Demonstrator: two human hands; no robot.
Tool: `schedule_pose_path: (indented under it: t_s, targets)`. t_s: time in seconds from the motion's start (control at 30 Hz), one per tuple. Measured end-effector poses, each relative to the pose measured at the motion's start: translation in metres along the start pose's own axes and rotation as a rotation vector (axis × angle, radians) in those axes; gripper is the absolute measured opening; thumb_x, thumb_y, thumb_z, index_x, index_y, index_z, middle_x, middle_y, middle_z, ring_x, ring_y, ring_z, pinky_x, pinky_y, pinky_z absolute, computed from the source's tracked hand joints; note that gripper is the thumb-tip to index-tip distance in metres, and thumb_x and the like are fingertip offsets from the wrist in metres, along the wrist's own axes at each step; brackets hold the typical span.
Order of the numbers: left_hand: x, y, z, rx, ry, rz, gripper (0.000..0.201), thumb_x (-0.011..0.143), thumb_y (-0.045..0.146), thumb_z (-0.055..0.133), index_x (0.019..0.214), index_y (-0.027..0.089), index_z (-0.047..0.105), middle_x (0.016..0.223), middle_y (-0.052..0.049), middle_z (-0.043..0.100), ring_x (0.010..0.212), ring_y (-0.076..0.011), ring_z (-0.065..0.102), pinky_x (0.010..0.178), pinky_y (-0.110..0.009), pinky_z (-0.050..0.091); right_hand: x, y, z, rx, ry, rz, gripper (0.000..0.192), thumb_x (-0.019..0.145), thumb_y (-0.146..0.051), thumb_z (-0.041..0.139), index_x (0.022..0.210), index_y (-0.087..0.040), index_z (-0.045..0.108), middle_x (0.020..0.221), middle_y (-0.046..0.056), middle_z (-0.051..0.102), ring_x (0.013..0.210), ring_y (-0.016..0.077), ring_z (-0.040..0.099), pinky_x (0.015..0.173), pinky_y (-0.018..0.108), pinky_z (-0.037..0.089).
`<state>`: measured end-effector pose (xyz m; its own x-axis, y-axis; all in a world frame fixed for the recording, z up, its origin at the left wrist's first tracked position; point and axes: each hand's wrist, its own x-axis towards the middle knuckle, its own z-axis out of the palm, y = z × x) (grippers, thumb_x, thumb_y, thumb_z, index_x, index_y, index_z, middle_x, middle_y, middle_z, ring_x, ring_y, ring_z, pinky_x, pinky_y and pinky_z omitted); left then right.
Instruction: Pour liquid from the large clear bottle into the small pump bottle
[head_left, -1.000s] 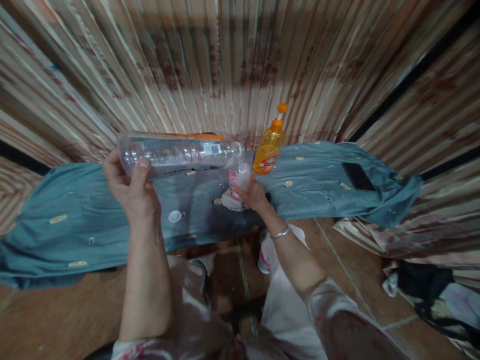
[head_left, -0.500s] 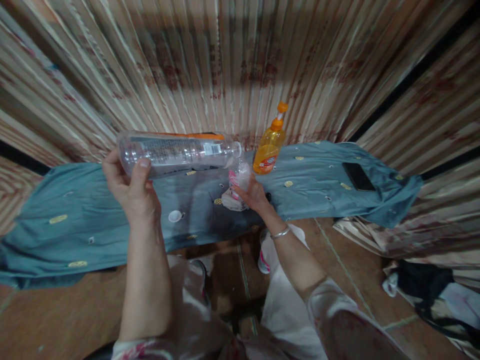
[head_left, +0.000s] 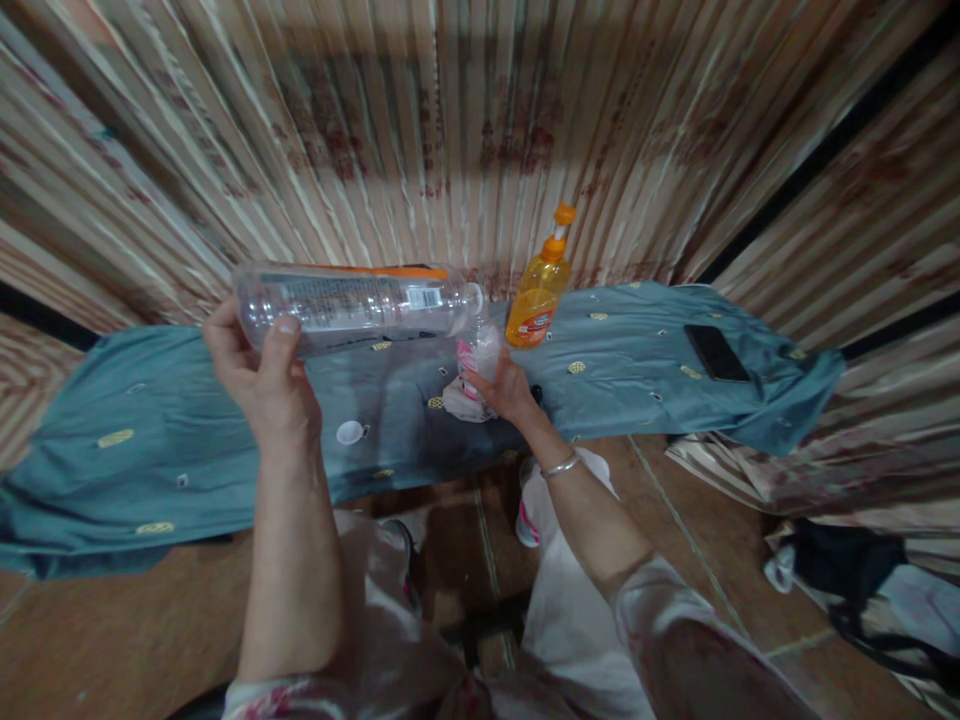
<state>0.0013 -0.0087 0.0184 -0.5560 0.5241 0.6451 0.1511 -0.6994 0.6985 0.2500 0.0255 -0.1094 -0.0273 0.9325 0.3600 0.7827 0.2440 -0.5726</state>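
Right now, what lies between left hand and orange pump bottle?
The head view shows the large clear bottle and, by its mouth, the small bottle in the right hand.

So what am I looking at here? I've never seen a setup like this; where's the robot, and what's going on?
There's no robot here: these are a person's own bare hands, seen by a camera worn on the head, looking forward and down. The left hand holds a large clear bottle on its side. The right hand grips a small clear bottle with pink markings. Their necks meet closely, though I can't tell whether they touch. On the blue-green patterned cloth are an orange pump bottle, a dark phone and a small white round piece, perhaps a cap.
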Motion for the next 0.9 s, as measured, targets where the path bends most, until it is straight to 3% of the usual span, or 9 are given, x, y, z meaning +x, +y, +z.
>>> schedule_pose_path:
  t_s: [0.2,0.6,0.9]
  targets:
    - [-0.0002,0.0018,0.0032,-0.02,0.05,0.012,0.042,0.057,0.04,0.076,0.09,0.022,0.057,0.089,0.001,0.063,0.091,-0.0186,0.063,0.094,-0.045,0.046,-0.0001,-0.0017,-0.0007,-0.045,-0.011,0.0,0.079,0.082,-0.058,0.06,0.134,-0.004,0.034,0.106,0.021,0.07,0.098,0.0318,0.069,0.079,0.039,0.054]
    - [-0.0007,0.0038,0.0043,-0.013,0.042,0.011,0.038,0.059,0.039,0.075,0.088,0.024,0.058,0.089,0.0,0.064,0.095,-0.0212,0.064,0.094,-0.048,0.046,-0.0006,0.003,0.0046,-0.019,0.032,-0.049,0.084,0.083,-0.063,0.055,0.137,-0.003,0.031,0.109,0.024,0.068,0.099,0.0326,0.068,0.079,0.04,0.054]
    - [0.0007,-0.0021,0.0009,-0.033,0.028,0.017,0.037,0.059,0.036,0.075,0.09,0.023,0.059,0.09,0.0,0.062,0.09,-0.0178,0.062,0.094,-0.043,0.046,-0.0006,-0.0003,0.0006,0.025,0.027,-0.025,0.08,0.081,-0.057,0.061,0.136,-0.006,0.033,0.11,0.023,0.069,0.1,0.0323,0.069,0.08,0.04,0.054]
